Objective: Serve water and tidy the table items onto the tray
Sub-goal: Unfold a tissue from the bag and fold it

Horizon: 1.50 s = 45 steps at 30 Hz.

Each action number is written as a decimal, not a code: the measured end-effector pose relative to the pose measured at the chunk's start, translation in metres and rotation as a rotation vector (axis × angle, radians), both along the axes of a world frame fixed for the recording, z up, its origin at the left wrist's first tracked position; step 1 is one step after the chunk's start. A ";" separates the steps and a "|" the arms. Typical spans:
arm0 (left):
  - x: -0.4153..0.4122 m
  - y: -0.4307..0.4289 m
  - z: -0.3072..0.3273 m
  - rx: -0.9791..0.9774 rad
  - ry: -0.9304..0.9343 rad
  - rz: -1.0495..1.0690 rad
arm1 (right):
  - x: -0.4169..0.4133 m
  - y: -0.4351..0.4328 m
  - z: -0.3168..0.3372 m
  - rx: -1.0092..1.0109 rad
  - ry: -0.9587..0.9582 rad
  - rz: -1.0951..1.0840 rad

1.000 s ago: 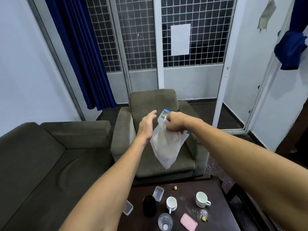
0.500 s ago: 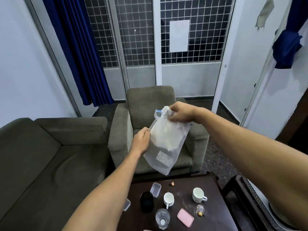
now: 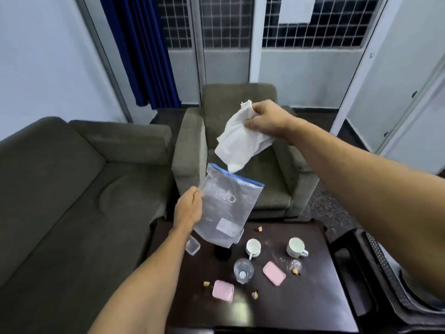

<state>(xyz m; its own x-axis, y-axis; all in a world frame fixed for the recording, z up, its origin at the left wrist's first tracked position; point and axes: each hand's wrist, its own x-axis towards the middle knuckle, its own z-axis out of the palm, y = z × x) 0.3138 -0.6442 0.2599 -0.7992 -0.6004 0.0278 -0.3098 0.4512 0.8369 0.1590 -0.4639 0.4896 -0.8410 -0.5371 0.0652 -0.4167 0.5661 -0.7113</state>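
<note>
My right hand (image 3: 267, 119) grips a white cloth (image 3: 238, 143) held up in front of the armchair, its lower tip just above the bag's mouth. Lower down, my left hand (image 3: 189, 208) pinches the left edge of a clear zip bag (image 3: 224, 208) with a blue seal strip, which hangs over the dark table (image 3: 301, 300). On the table stand two white cups (image 3: 253, 247) (image 3: 295, 247), a clear water bottle (image 3: 243, 271) seen from above, two pink lids (image 3: 223, 290) (image 3: 274, 273) and a black cup (image 3: 222, 253), partly hidden by the bag.
A small clear container (image 3: 192, 247) sits at the table's left edge. Crumbs (image 3: 255, 294) lie scattered on the tabletop. A grey armchair (image 3: 240, 150) stands behind the table, a grey sofa (image 3: 72, 189) to the left, and a dark chair (image 3: 385, 273) to the right.
My right hand has pulled the white cloth up and out of the zip bag. My left hand has lowered with the emptied bag. The view has tilted down toward the table.
</note>
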 end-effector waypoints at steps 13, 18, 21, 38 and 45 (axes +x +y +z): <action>0.103 -0.077 -0.242 0.229 -0.547 0.156 | 0.043 -0.097 -0.264 0.062 -0.382 0.207; 0.121 -0.093 -0.330 0.213 -0.720 0.139 | 0.044 -0.089 -0.364 0.206 -0.439 0.211; 0.126 -0.101 -0.372 0.182 -0.794 0.112 | 0.045 -0.078 -0.408 0.227 -0.478 0.176; 0.026 -0.027 -0.191 1.307 -0.145 -0.133 | 0.026 -0.057 -0.316 -0.124 -0.744 0.184; -0.005 -0.023 -0.089 1.029 0.069 -0.428 | 0.009 -0.019 -0.218 0.244 -0.281 0.418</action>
<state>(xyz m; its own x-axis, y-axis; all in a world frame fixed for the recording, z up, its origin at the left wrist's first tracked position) 0.3084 -0.6669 0.1713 -0.9615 -0.0383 -0.2721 -0.2335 -0.4080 0.8826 0.1676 -0.4826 0.2721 -0.5206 -0.7998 -0.2988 -0.4543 0.5558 -0.6962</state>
